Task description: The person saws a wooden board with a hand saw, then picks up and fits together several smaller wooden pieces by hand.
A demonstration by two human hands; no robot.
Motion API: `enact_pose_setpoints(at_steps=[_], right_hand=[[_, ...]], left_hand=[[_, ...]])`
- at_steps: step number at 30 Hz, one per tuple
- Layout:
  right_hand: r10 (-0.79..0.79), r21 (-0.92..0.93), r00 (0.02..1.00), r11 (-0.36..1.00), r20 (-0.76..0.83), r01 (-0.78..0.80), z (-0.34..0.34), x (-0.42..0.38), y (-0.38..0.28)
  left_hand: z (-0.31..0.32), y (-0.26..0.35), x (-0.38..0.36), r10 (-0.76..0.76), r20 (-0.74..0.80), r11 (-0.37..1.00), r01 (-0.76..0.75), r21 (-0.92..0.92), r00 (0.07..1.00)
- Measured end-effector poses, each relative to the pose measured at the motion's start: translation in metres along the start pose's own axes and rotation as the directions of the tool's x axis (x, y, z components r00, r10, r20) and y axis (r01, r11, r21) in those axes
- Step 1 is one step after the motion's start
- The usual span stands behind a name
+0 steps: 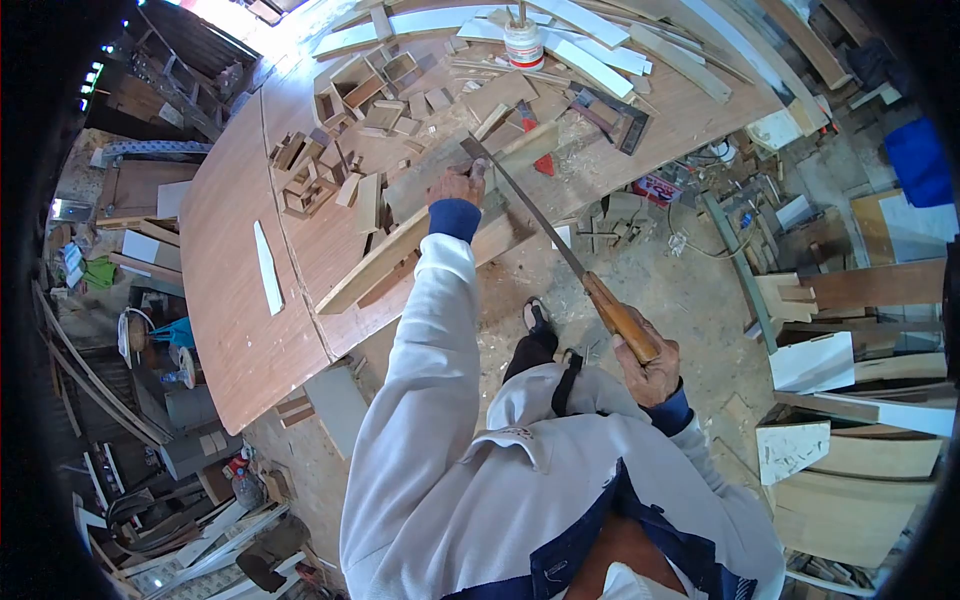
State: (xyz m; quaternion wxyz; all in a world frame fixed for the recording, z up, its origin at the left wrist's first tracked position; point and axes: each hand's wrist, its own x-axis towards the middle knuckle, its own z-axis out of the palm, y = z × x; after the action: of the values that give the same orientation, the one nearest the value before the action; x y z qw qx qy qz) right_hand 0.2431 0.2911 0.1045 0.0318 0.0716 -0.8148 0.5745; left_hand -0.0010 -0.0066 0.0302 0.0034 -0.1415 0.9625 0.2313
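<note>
My right hand is wrapped around the wooden handle of a handsaw. The saw's long, narrow blade slants up and left, its far end lying across a long wooden board at the table's edge. My left hand grips that board just left of the blade, with the thumb close to the steel; some of its fingers are hidden. Beyond the blade, a red-and-black tool rests by the board. A dark square-shaped tool lies farther right.
The wooden table carries small wooden frames and blocks, a white strip and a white tub with sticks in it. Long boards lie at the back. Wood panels are stacked at right; offcuts litter the floor.
</note>
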Motion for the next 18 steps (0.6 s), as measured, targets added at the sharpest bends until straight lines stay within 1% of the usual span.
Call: enact_pose_setpoints(at_steps=[4, 6, 7, 9, 10, 12, 13, 15, 16, 18], right_hand=[[0.0, 0.01, 1.0, 1.0, 0.011, -0.001, -0.002, -0.002, -0.002], [0.044, 0.008, 0.998, 0.999, 0.042, -0.044, -0.004, -0.002, -0.004], [0.043, 0.008, 0.998, 0.999, 0.041, -0.043, -0.005, -0.001, -0.006], [0.111, 0.02, 0.991, 0.993, 0.071, -0.112, -0.005, -0.001, -0.01], [0.11, 0.02, 0.991, 0.994, 0.071, -0.112, -0.004, -0.001, -0.009], [-0.027, -0.017, 1.0, 0.999, 0.015, 0.027, 0.001, 0.003, -0.008], [-0.026, -0.016, 1.0, 1.0, 0.015, 0.026, 0.004, 0.006, -0.01], [0.04, -0.025, 0.998, 0.999, 0.038, -0.039, 0.012, 0.014, -0.018], [0.039, -0.025, 0.999, 0.999, 0.037, -0.038, 0.016, 0.016, -0.017], [0.075, -0.044, 0.996, 0.996, 0.037, -0.074, 0.022, 0.018, -0.014]], left_hand=[[0.005, -0.005, 0.004, 0.016, -0.023, 0.999, -0.015, 0.042, 1.0], [-0.001, -0.003, -0.001, 0.062, -0.022, 0.998, -0.062, -0.011, 0.998], [0.0, -0.003, 0.0, 0.063, -0.022, 0.998, -0.063, -0.01, 0.998], [0.0, -0.004, -0.001, 0.08, -0.032, 0.997, -0.079, 0.016, 0.996], [-0.001, -0.003, -0.002, 0.08, -0.033, 0.997, -0.079, 0.016, 0.996], [-0.002, 0.001, -0.005, 0.026, -0.048, 0.999, -0.028, -0.024, 0.999], [-0.002, 0.004, -0.009, 0.027, -0.047, 0.999, -0.028, -0.023, 0.999], [-0.004, 0.007, -0.013, 0.041, -0.077, 0.998, -0.037, 0.054, 0.996], [-0.006, 0.008, -0.013, 0.042, -0.078, 0.998, -0.038, 0.054, 0.996], [-0.009, 0.011, -0.01, -0.006, -0.035, 0.994, 0.009, 0.11, 0.999]])
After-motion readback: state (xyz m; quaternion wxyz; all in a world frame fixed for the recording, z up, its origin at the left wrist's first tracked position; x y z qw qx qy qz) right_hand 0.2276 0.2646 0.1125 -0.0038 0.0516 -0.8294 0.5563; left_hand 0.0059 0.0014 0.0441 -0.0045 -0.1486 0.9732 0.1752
